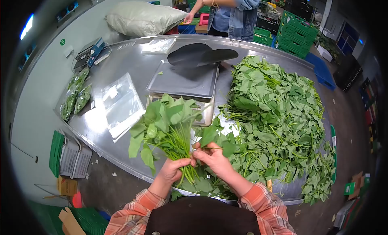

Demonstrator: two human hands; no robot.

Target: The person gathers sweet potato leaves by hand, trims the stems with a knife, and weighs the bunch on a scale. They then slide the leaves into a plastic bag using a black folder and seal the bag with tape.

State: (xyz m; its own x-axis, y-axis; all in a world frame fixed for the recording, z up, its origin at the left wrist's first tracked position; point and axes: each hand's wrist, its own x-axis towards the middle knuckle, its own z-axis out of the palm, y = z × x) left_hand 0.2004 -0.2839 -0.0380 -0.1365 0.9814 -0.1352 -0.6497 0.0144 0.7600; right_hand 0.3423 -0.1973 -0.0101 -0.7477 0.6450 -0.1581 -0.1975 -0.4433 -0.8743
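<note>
My left hand [173, 169] is closed around the stems of a bunch of leafy greens [169, 128], whose leaves point up and away from me. Beside it, my right hand [211, 156] pinches a loose leafy sprig [211, 134] near the bunch's stems. Behind the bunch stands a weighing scale [182, 79] with a flat tray and a small leaf scrap on it; the bunch partly covers its display. To the right, a large heap of the same greens [279, 117] spreads to the table's near edge.
Clear plastic bags [122, 103] lie on the metal table [133, 61], left of the scale. Packed greens [75, 94] sit at its left edge. A black sheet-like object [198, 55] is behind the scale. Across the table stand a person [234, 16], a white sack [141, 18] and green crates [295, 32].
</note>
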